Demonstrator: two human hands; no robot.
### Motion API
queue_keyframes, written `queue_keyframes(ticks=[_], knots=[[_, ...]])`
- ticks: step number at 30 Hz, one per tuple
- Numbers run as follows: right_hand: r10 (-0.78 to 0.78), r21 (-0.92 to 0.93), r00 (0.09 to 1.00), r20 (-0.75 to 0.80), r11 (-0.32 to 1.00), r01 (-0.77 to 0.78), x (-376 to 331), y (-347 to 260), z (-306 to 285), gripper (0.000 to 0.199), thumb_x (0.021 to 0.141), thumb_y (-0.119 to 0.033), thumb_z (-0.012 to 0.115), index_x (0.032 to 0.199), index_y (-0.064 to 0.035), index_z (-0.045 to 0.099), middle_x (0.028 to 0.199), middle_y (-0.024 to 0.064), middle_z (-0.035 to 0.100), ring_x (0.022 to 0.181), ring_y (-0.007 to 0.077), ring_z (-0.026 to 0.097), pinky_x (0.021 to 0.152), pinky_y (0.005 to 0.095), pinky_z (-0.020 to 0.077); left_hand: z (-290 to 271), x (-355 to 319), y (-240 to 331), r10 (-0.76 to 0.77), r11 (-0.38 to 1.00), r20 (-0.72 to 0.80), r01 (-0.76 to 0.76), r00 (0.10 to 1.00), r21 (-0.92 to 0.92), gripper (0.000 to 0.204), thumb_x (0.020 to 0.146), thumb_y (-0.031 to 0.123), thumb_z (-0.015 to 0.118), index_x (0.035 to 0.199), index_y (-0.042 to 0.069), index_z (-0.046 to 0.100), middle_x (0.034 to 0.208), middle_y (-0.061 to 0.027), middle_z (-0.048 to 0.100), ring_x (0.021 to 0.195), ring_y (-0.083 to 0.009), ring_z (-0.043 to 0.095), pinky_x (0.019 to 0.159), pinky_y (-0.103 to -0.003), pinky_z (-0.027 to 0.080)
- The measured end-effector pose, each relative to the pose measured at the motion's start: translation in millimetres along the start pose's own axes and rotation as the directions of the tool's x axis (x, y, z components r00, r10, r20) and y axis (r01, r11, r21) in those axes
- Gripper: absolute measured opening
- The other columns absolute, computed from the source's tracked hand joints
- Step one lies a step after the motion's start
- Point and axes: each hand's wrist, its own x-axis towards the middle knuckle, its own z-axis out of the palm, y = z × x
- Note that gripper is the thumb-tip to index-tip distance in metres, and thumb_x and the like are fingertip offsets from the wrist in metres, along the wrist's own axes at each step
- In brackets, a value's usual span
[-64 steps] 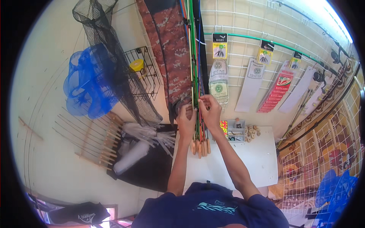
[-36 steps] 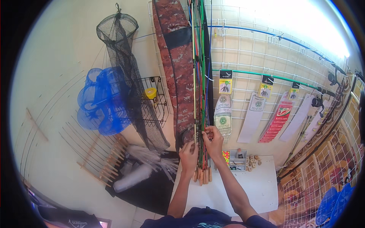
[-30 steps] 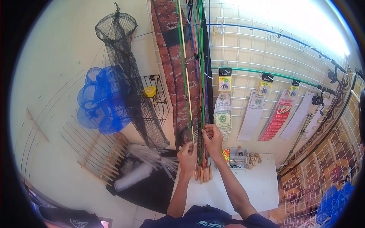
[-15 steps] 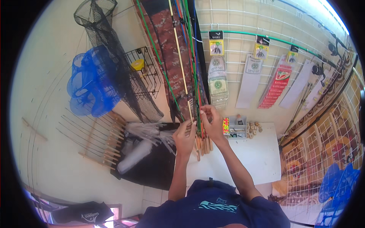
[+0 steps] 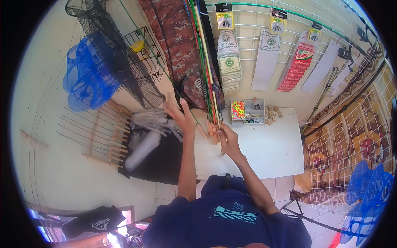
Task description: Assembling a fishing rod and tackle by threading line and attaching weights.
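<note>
My right hand (image 5: 229, 139) grips a thin pale-yellow fishing rod (image 5: 208, 64) low down by its wooden handle (image 5: 223, 149). That rod stands against a bundle of thin green and red rods (image 5: 203, 53), whose wooden handles (image 5: 212, 129) rest on the white table. Raised to the left of the bundle, my left hand (image 5: 180, 115) is empty, its fingers apart. Close by it, a separate green rod (image 5: 142, 37) slants up to the left; its wooden handle (image 5: 202, 130) lies near the table's back edge.
Behind the rods leans a camouflage rod bag (image 5: 182, 45). A compartment box (image 5: 248, 112) with bright beads and several cork rings (image 5: 273, 113) sit on the white table (image 5: 264, 153). A black net (image 5: 120, 53) hangs left, above plastic wrapping (image 5: 142, 151). Packets hang on a wire grid.
My left hand has left the pale rod and moved up and left, opening. The pale rod has shifted right against the bundle, with my right hand now lower, by its handle. The view has shifted.
</note>
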Motion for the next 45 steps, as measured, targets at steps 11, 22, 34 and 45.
queue_keyframes(ticks=[11, 22, 34, 45], knots=[[0.084, 0.072, 0.996, 0.006, 0.994, -0.084, -4, 4, -15, 0.020, 0.099, -0.005, 0.048, 0.114, 0.0019, 0.059, 0.102, 0.0134, 0.065, 0.086, 0.0184, 0.068, 0.073, 0.0306, 0.0552, 9, 15, -58, -0.335, 0.942, 0.118, 0.335, 0.935, 0.021, 0.033, 0.092, 0.006, 0.064, 0.124, -0.003, 0.059, 0.110, -0.0090, 0.054, 0.081, -0.0132, 0.058, 0.066, -0.028, 0.053], [0.086, 0.070, 0.996, 0.013, 0.994, -0.087, 0, 3, -13, 0.016, 0.099, -0.003, 0.051, 0.112, 0.0026, 0.058, 0.095, 0.0095, 0.066, 0.087, 0.0133, 0.067, 0.072, 0.0250, 0.0520, 5, 0, 13, -0.177, 0.984, 0.127, 0.173, 0.976, 0.042, 0.035, 0.089, 0.006, 0.068, 0.124, 0.002, 0.064, 0.091, -0.0060, 0.051, 0.068, -0.0113, 0.054, 0.061, -0.026, 0.046], [0.119, 0.035, 0.992, 0.033, 0.992, -0.120, -1, -1, -14, 0.016, 0.100, -0.005, 0.050, 0.112, 0.0028, 0.058, 0.094, 0.0107, 0.067, 0.088, 0.0138, 0.067, 0.073, 0.0254, 0.0528, 22, 0, 8, -0.263, 0.965, 0.223, 0.260, 0.939, 0.041, 0.025, 0.086, 0.006, 0.071, 0.108, -0.002, 0.064, 0.089, -0.0082, 0.057, 0.066, -0.0157, 0.060, 0.058, -0.029, 0.048], [0.133, -0.035, 0.990, 0.037, 0.991, -0.132, 1, 4, -19, 0.015, 0.099, -0.004, 0.051, 0.110, 0.0046, 0.057, 0.099, 0.0146, 0.068, 0.095, 0.0196, 0.069, 0.083, 0.0314, 0.0527, 31, -3, 3, -0.267, 0.963, 0.197, 0.265, 0.943, 0.038, 0.034, 0.084, 0.005, 0.071, 0.115, 0.001, 0.059, 0.088, -0.0062, 0.056, 0.071, -0.0141, 0.056, 0.067, -0.030, 0.049]])
